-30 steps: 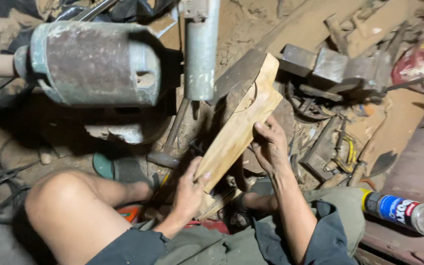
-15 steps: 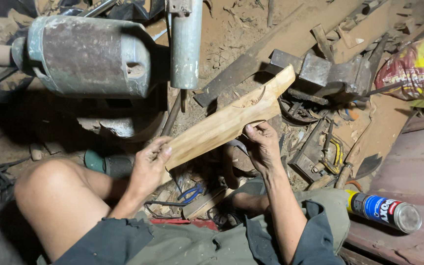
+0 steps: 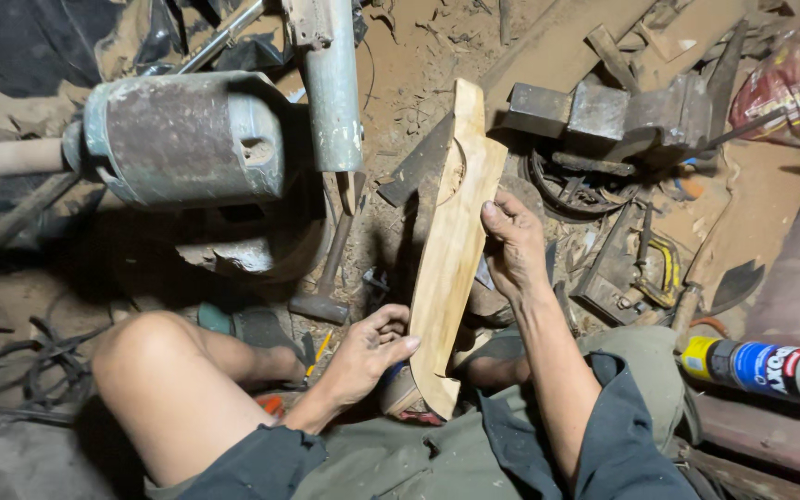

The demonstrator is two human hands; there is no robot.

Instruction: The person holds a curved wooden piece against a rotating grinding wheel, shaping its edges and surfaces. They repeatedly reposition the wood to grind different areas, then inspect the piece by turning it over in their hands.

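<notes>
Held nearly upright above the littered dirt floor, a pale carved wooden plank, left hand clamped on its lower edge, right hand gripping its right side, beside a rusty motor.

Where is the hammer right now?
In the head view, the hammer lies on the dirt floor left of the wooden piece, just above the left hand and below the grey motor.

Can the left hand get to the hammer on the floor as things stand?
Probably yes, but not freely: the left hand is gripping the wooden piece near its lower end. The hammer lies just beyond it with nothing between, so it must let go first.
</notes>
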